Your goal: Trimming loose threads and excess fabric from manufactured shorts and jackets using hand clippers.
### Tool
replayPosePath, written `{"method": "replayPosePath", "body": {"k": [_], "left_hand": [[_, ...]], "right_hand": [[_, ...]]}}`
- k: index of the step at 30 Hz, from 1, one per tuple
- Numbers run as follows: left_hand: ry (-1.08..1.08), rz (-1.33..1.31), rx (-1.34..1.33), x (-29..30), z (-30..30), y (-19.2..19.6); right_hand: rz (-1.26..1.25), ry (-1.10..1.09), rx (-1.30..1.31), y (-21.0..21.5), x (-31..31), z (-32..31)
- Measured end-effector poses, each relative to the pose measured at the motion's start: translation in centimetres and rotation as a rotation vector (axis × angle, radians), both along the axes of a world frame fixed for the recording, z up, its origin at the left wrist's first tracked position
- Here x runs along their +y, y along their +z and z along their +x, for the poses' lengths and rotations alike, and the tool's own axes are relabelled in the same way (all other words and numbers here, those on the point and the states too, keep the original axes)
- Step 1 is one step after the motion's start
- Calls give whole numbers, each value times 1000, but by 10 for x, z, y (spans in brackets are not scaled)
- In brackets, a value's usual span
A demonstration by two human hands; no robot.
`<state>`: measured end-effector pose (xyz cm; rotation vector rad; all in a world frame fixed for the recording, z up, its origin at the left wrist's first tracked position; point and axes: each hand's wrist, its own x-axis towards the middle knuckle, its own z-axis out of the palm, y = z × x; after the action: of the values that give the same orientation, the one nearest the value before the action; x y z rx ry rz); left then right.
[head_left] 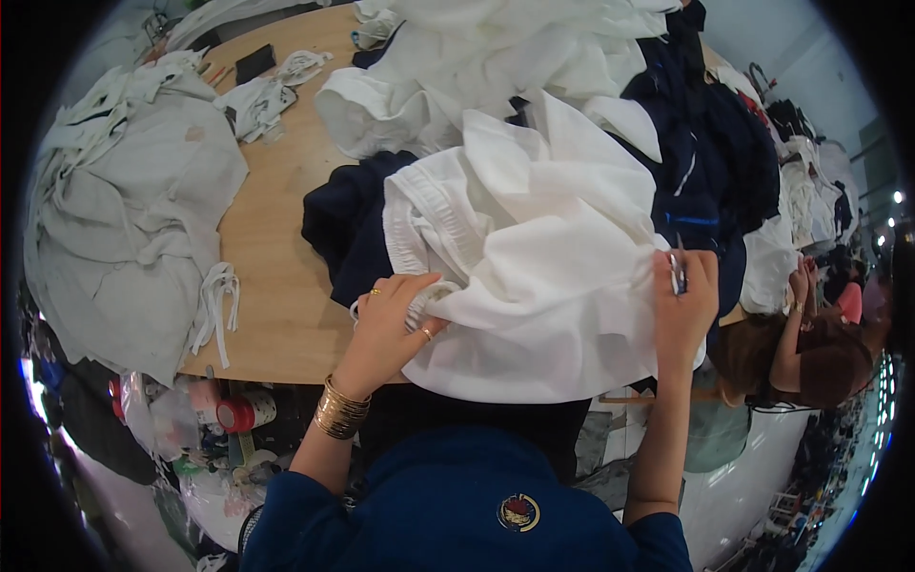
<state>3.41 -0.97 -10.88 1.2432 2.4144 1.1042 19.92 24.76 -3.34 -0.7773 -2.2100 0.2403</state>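
A white garment (pixel 572 238) with a gathered elastic waistband (pixel 405 224) lies bunched at the table's near edge, its lower part hanging over. My left hand (pixel 396 319), with rings and gold bangles, is closed on the garment at the waistband, thumb and fingers pinching the cloth. At the garment's right side, my right hand (pixel 686 310) is closed around small metal thread snips (pixel 678 272), whose tips point away from me. Its fingers also touch the white cloth's edge. Beneath the garment, dark navy cloth (pixel 348 224) shows on the left.
More white garments (pixel 505 48) are heaped behind, with navy garments (pixel 705 143) at the right. Grey-white cloth (pixel 133 219) covers the left of the wooden table (pixel 276 200), near white drawstrings (pixel 219 300) and a black box (pixel 254 64). Another person's arm (pixel 789 334) shows at right.
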Motion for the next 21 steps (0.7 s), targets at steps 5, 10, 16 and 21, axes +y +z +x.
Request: {"method": "replayPosePath", "body": {"k": [5, 10, 16, 21], "left_hand": [[51, 25, 2, -3, 2, -3], [26, -3, -61, -1, -5, -2], [-141, 63, -77, -2, -11, 3], [33, 309, -302, -4, -47, 3]], "right_hand": [[-74, -21, -9, 3, -2, 1], [-78, -16, 18, 2, -2, 3], [-104, 59, -28, 4, 1, 13], [-291, 120, -50, 10, -4, 20]]}}
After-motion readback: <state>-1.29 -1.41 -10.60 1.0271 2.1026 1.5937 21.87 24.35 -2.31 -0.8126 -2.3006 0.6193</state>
